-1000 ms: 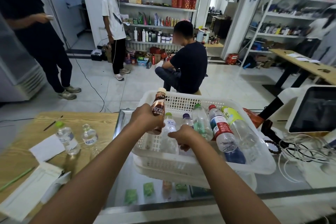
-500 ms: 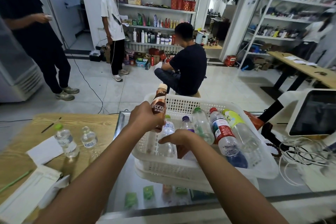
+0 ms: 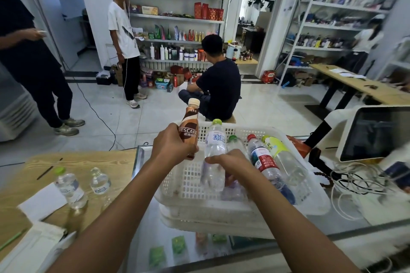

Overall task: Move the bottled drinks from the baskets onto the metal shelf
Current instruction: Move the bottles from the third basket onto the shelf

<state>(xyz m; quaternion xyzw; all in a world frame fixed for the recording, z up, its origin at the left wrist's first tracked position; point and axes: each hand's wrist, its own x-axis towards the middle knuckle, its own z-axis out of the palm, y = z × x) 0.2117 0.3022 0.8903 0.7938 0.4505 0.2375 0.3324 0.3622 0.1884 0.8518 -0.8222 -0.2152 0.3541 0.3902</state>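
**A:** White plastic basket (image 3: 306, 195) on the glass counter (image 3: 142, 184), stacked on a second basket. Both hands busy now. Left hand (image 3: 172, 147) wrapped round the brown Nescafe bottle (image 3: 188, 128), fingers curled tight about its lower half, held upright above the basket's near-left corner. Same as a second ago, just a bit higher.

**B:** And the right?

**A:** Big change there. Was just reaching down among the bottles a second ago; now right hand (image 3: 230, 162) gripping the clear water bottle (image 3: 214, 150) with the green cap, fingers closed around its middle, lifted so the neck pokes above the rim. Means two drinks ready to go in one trip, probably.

**B:** Left in the basket?

**A:** Red-capped bottle (image 3: 264, 162), yellow-green labelled one (image 3: 281, 157) beside it, both lying slanted against the right side, plus a green-capped one (image 3: 235, 143) behind the right hand. Something purplish underneath, too blurry to call.

**B:** Shelf?

**A:** Metal shelf (image 3: 177, 19) across the room, well apart from the counter. Nothing placed yet by the look of it.
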